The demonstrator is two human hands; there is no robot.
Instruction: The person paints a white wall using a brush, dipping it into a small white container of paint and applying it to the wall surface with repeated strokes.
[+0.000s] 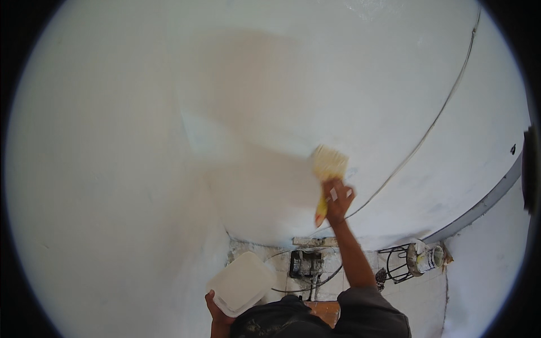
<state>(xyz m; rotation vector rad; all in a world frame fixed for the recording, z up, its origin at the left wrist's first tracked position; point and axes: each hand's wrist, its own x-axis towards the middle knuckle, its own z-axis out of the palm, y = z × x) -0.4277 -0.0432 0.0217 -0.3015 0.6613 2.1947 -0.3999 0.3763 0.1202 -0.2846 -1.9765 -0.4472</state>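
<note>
My right hand (338, 198) is closed round the yellow handle of a wide paintbrush (330, 162), raised in front of me. Its pale, paint-coated bristles point upward at the white wall (394, 96); whether they touch it I cannot tell for sure. Low on the left, my left hand (216, 308) grips the edge of a white plastic tub (243, 283), with the thumb over the rim. White shows inside the tub. The fingers beneath it are hidden.
A thin cable (420, 143) runs down the wall on the right. Below, a black metal-legged stool (398, 263) bears a paint-smeared container (433, 257). A dark boxy device (305, 263) with a black cord lies on the tiled floor (333, 287). A wall corner is at left.
</note>
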